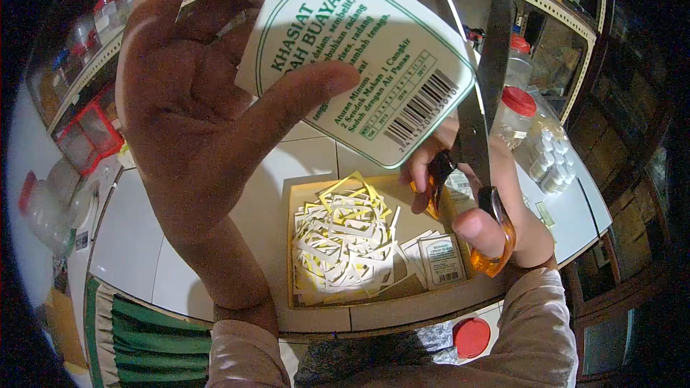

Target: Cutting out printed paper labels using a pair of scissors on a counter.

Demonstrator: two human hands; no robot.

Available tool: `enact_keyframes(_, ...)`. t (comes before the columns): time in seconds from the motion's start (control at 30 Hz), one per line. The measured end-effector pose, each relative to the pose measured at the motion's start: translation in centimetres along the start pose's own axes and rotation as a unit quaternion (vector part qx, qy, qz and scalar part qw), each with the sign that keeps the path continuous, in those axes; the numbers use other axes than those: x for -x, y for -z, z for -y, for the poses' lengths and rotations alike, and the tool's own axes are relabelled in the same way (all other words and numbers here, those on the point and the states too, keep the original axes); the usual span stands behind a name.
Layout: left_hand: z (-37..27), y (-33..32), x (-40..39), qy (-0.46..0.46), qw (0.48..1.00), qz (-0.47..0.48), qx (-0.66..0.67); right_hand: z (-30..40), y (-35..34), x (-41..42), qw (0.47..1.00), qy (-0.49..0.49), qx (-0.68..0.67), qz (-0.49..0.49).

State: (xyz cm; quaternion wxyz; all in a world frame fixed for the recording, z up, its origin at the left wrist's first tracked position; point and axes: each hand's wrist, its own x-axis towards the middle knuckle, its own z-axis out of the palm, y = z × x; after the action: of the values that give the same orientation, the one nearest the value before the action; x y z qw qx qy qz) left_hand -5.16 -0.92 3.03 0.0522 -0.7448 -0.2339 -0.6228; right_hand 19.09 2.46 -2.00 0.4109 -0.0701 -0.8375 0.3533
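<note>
My left hand [194,97] holds up a white paper label [345,27] with green print, a double green border and a barcode. Its thumb presses across the label's face. Orange-handled scissors [474,134] are in my right hand [496,226], thumb and fingers through the loops. Their blades stand apart and point upward, beside the label's right corner. Below, on the tiled table, a shallow cardboard tray [377,302] carries a heap of white and yellow paper offcuts [345,242], many shaped like frames. A small stack of cut labels [442,258] lies in its right part.
Several small white-capped bottles [555,164] stand on the table's right. Behind them are red-lidded plastic jars [517,110]. Perforated metal shelving [539,0] rises at the back. A red-edged clear container [91,129] and a large jar [46,210] are on the left.
</note>
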Motion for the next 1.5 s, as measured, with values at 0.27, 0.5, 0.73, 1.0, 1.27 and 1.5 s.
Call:
enact_keyframes(0.27,0.4,0.3,-0.4,-0.024,0.999,0.033,0.027,-0.1,0.2,-0.2,0.999,0.025,0.024,0.017)
enact_keyframes(0.5,-0.2,0.8,-0.9,-0.073,0.989,0.058,-0.118,-0.1,-0.3,-0.1,0.997,-0.041,0.055,-0.021)
enact_keyframes(0.73,0.4,0.8,-0.4,-0.066,0.997,0.011,-0.034,-0.4,0.7,-0.3,0.996,0.052,0.061,0.05)
enact_keyframes(1.0,0.3,0.2,-1.3,-0.102,0.994,0.007,-0.048,-0.7,0.1,0.2,0.999,0.021,0.044,0.013)
enact_keyframes(1.27,0.6,-0.8,-1.0,-0.139,0.983,-0.022,-0.114,0.0,0.4,0.0,0.998,0.023,0.033,0.042)
enact_keyframes(1.5,0.4,0.3,-0.8,-0.08,0.995,-0.009,-0.055,0.0,0.4,-0.1,0.997,0.038,0.049,0.049)
